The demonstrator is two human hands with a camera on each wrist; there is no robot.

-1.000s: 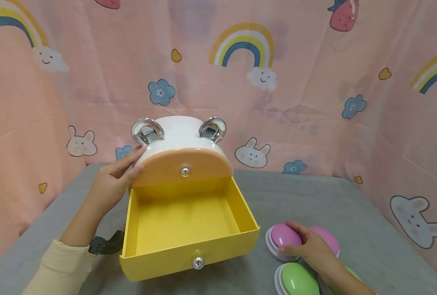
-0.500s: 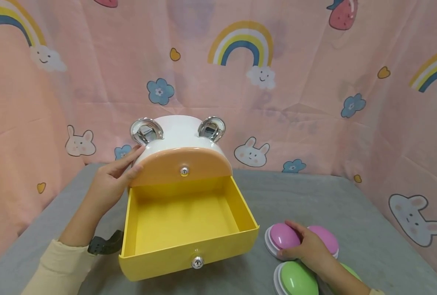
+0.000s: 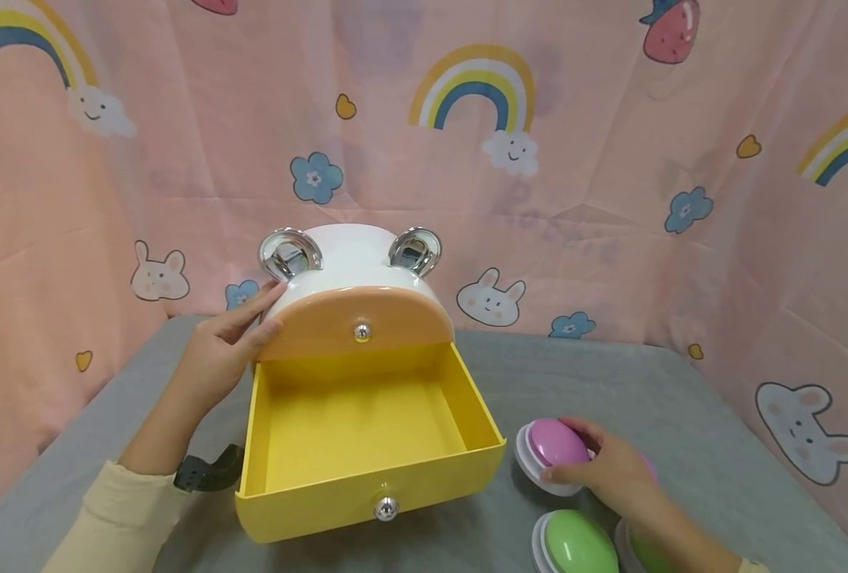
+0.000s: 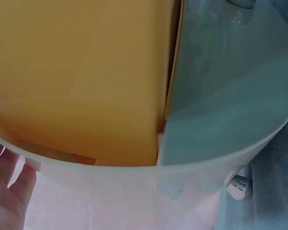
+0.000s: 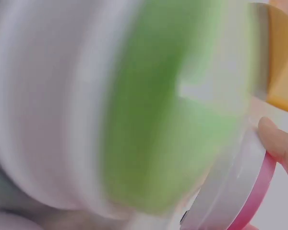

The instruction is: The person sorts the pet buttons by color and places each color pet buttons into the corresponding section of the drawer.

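Observation:
A white storage box [image 3: 352, 251] with silver ears and an orange upper drawer front [image 3: 402, 318] stands tilted back on the table. Its yellow lower drawer [image 3: 309, 513] is pulled out, with nothing inside. My left hand [image 3: 212, 354] rests on the box's left side, thumb across the orange front; in the left wrist view its fingers [image 4: 24, 184] touch the rim. To the right of the drawer, my right hand [image 3: 613, 469] pinches a pink push button [image 3: 558, 442] by its white base, tilted and seemingly just off the table.
Nearest the front edge sits a green push button [image 3: 580, 543], with a second green one [image 3: 642, 553] partly under my right forearm. A sliver of another pink button [image 3: 651, 468] shows behind the hand. A pink printed curtain [image 3: 581, 263] hangs behind the grey table [image 3: 574, 382].
The pink button has risen slightly and tilted in my right hand, which has moved a little upward with it. My left hand and the box stay as they were.

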